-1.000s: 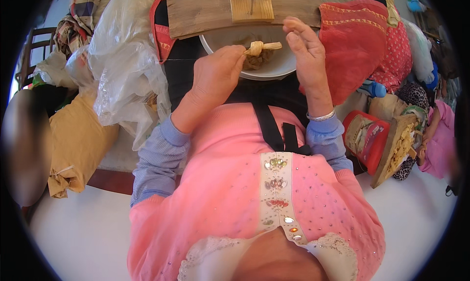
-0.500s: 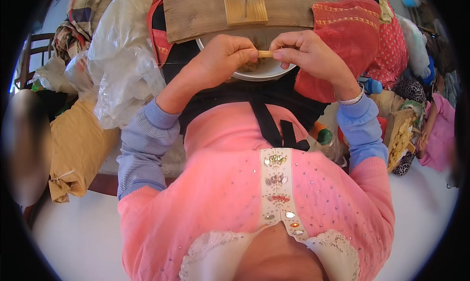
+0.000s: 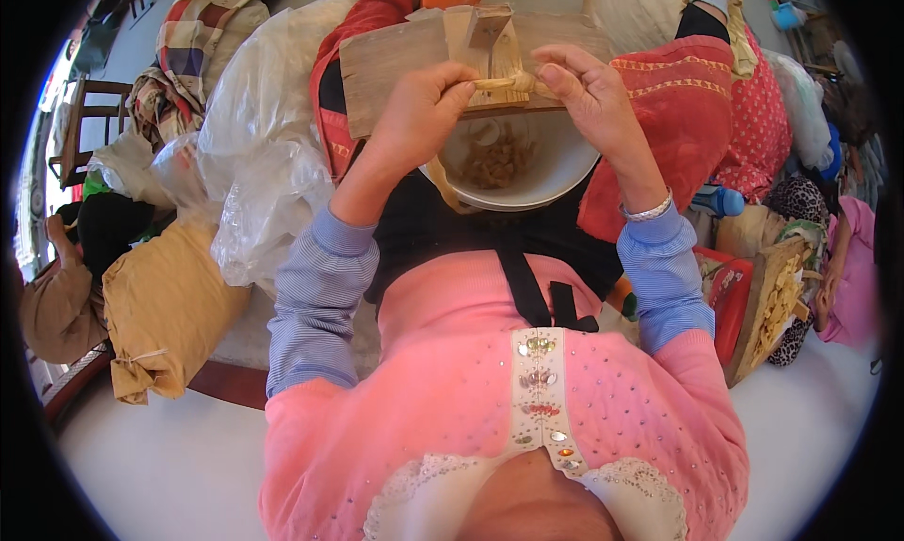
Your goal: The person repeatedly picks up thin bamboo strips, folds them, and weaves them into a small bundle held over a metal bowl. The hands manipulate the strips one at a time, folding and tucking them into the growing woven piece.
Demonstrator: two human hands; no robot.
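My left hand (image 3: 419, 117) and my right hand (image 3: 589, 94) together grip a thin pale stick-like piece (image 3: 504, 84) and hold it against the upright blade block (image 3: 494, 37) of a wooden board (image 3: 386, 65). The board lies across the far rim of a white bowl (image 3: 556, 178) on my lap. Several pale cut pieces (image 3: 494, 164) lie inside the bowl. A silver bangle sits on my right wrist.
A clear plastic bag (image 3: 268, 155) and a tan sack (image 3: 165, 306) lie at my left. Red cloth (image 3: 683, 117) lies to the right, with a red packet (image 3: 730, 291) and a basket of pale pieces (image 3: 777, 301). Another person's pink sleeve (image 3: 857, 268) shows at the right edge.
Both hands have moved from over the bowl up to the board's blade, carrying the pale piece with them. The view has tilted, so the bowl and board show larger.
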